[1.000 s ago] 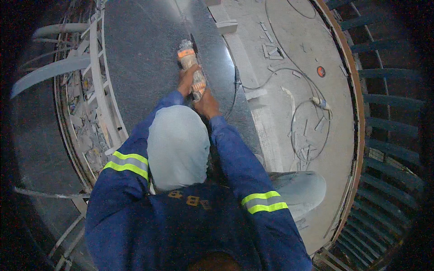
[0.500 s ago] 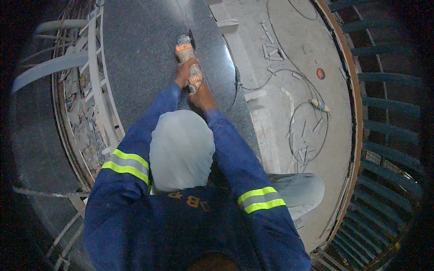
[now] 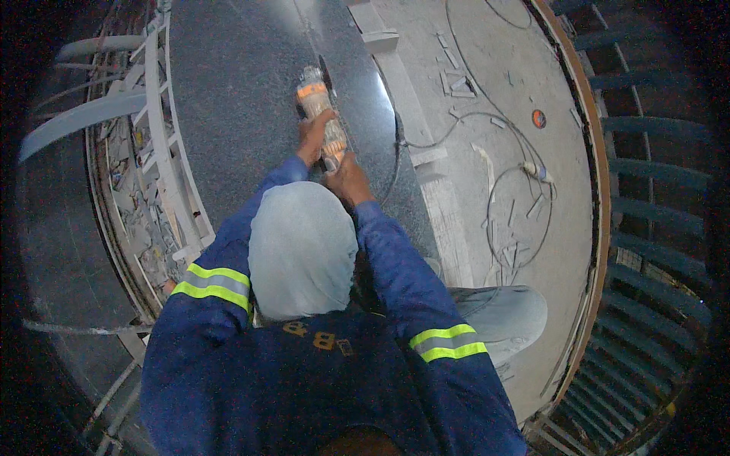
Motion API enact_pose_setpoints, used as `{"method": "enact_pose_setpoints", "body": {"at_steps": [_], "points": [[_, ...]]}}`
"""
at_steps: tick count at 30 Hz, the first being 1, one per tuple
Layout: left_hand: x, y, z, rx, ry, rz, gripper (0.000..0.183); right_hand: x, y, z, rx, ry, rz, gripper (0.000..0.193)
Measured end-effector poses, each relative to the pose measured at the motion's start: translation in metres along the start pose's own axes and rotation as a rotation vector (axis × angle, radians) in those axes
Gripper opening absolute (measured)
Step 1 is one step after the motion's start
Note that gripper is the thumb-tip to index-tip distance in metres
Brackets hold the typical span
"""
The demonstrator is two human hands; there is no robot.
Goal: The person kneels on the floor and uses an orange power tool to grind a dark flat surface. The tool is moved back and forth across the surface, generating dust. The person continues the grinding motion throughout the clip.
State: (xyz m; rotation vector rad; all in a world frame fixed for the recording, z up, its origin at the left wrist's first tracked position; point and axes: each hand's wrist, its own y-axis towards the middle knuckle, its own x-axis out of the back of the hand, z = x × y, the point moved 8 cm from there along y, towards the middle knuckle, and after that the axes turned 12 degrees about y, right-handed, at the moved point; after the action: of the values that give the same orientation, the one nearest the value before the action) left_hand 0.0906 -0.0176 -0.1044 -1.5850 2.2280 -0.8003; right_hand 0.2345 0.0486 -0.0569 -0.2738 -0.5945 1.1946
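Note:
Both hands hold a dusty angle grinder point(image 3: 331, 131) with orange bands. My left hand point(image 3: 312, 137) wraps around its body near the middle, and my right hand point(image 3: 350, 181) grips the rear end. At the grinder's far right side, the dark cutting disc point(image 3: 325, 73) stands edge-on against a dark grey speckled stone slab point(image 3: 236, 99). A thin line runs along the slab from the disc toward the far edge, under a pale spray of dust. How deep the disc sits in the stone I cannot tell.
A power cord point(image 3: 398, 163) runs from near the grinder to the right, over the slab's edge. On the pale floor lie a cable connector point(image 3: 537, 173), several stone offcuts point(image 3: 458, 83) and an orange-and-black disc point(image 3: 538, 118). A metal rack point(image 3: 160, 114) and rubble flank the left.
The grinder and both hands have shifted a little toward me and slightly right along the line. My grip looks the same.

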Motion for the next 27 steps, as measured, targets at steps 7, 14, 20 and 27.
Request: {"method": "enact_pose_setpoints", "body": {"at_steps": [7,14,20,27], "points": [[0.009,0.029,-0.011,-0.073,0.038,0.009,0.036,-0.011,0.027,0.002,0.052,0.1,-0.008,0.058],[0.005,0.023,-0.014,0.0,-0.044,0.026,0.033,-0.017,0.047,-0.003,0.111,0.102,-0.036,0.059],[-0.001,-0.014,-0.008,0.008,-0.043,-0.008,0.034,-0.003,0.001,-0.001,0.089,0.021,-0.03,0.056],[0.001,0.001,-0.005,-0.032,-0.029,-0.006,0.034,-0.004,0.005,-0.005,0.048,0.018,-0.002,0.059]]}}
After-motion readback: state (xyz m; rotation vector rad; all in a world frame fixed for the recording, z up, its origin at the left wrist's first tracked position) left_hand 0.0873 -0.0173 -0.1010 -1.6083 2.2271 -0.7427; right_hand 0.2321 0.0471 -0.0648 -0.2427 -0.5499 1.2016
